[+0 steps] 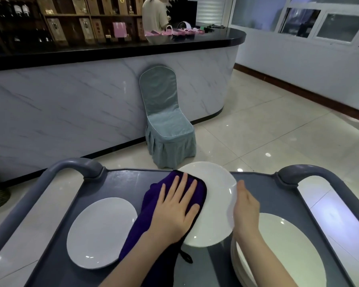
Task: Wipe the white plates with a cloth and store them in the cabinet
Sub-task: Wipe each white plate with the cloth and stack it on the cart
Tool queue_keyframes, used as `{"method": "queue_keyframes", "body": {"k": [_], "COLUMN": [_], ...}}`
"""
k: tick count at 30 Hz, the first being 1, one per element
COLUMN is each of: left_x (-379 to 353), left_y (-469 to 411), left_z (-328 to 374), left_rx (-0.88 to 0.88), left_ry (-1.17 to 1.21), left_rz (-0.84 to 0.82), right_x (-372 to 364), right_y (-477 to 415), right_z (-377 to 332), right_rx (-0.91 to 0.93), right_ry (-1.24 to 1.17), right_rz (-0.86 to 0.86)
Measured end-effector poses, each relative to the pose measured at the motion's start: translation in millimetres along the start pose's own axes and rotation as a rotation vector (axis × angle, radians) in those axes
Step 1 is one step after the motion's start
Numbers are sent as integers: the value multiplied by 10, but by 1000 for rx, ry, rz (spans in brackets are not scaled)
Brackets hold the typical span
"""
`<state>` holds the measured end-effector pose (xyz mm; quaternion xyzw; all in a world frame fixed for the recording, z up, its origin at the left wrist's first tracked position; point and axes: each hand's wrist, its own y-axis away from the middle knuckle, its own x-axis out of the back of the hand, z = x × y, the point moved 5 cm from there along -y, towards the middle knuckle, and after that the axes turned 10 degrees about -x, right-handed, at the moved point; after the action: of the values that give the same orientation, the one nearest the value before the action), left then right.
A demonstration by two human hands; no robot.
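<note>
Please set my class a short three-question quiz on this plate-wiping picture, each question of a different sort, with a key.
1. Multiple choice: what colour is the cloth under the left hand? A red, B purple, C white.
2. True or false: the right hand grips the rim of the raised plate.
3. Fill in: the stack of plates lies on the ____ side of the cart.
Key: 1 B; 2 true; 3 right.
</note>
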<state>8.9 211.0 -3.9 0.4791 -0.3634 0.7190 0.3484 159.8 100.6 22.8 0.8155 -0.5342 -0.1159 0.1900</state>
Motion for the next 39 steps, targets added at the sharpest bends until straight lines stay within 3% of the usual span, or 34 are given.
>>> {"method": "queue_keyframes", "body": {"k": [4, 8, 13, 19, 23, 29, 39], "left_x": [-98, -155, -84, 35, -66, -168, 197], "left_y": [272, 254, -96, -58, 246, 324, -186], "left_z": [227, 594, 367, 0, 186, 628, -91], "left_rx": [-69, -210, -141, -27, -63, -212, 37], "left_ry": [55, 39, 51, -1, 30, 99, 85], "left_rz": [-37, -16, -16, 11, 20, 34, 171], "right_x": [37, -59, -127, 46, 84, -93, -71], "right_y": [-70, 18, 138, -22, -74, 113, 203], "right_z": [-96, 139, 302, -122, -232, 99, 8], "right_rx": [29, -4, -81, 15, 51, 64, 133], "right_ry": [-30, -2, -26, 10, -17, 56, 96], "right_rz": [29, -46, -157, -35, 9, -82, -170]}}
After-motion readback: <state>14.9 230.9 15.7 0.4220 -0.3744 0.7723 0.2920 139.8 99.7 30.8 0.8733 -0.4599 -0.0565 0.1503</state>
